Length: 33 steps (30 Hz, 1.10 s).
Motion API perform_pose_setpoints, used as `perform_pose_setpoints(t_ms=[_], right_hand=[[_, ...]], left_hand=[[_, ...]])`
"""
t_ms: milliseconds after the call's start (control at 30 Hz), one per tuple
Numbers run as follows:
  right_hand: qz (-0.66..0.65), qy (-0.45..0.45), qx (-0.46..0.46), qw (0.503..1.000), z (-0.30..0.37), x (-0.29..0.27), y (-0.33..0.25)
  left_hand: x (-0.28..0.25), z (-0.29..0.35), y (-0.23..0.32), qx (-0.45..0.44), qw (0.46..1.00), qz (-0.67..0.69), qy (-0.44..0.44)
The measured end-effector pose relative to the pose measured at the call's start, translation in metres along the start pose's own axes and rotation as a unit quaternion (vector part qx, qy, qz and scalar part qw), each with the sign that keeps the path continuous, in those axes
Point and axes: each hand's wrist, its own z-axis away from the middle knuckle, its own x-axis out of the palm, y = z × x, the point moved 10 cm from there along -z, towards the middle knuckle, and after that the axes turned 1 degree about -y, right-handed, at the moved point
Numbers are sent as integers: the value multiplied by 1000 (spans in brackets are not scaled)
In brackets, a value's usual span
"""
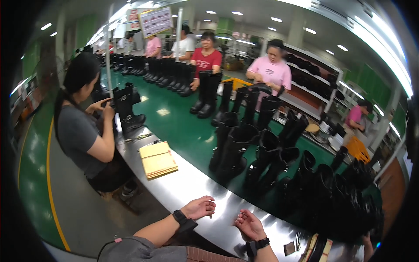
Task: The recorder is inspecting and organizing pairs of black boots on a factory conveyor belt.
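Black tall boots (pixel 233 148) on green conveyor belt (pixel 174 118), silver steel table edge (pixel 183 187), tan ruled notebook (pixel 158 160), black wristbands on left hand (pixel 199 207) and right hand (pixel 249 224).

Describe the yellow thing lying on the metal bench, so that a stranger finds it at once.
Follow the long shiny metal bench that edges the green belt of black boots. Between the seated person in a grey shirt and the open left hand lies a flat stack of yellowish booklets. It is the only pale, flat thing there.
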Motion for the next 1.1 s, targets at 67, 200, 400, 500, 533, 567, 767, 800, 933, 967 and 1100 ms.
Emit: perform_pose_setpoints(t_ms=[67,200,400,500,533,567,767,800,933,967,1100], right_hand=[[-13,-7,-11,1000,-3,0,-4],[13,-37,4,999,0,4,0],[34,1,-10,999,1,0,-1],[37,-2,-13,999,2,2,-2],[34,-23,-17,999,2,6,-3],[33,-23,-16,999,3,6,-3],[42,-17,-16,999,3,5,-3],[49,-9,-13,999,3,3,-3],[13,-26,-10,1000,2,8,-4],[18,-23,-8,1000,2,7,-4],[19,-14,-6,1000,1,1,-4]], left_hand=[[-10,-2,2,0,999,-4,41],[-6,0,4,22,999,-12,32],[2,1,4,21,999,-28,28],[0,1,2,20,999,-23,31],[-2,1,2,21,999,-22,37],[-4,0,2,21,999,-22,37],[7,2,0,10,999,-29,40],[19,4,5,28,998,-39,40],[121,40,76,297,699,-616,208],[173,56,94,417,601,-658,178],[319,95,136,617,231,-736,154]])
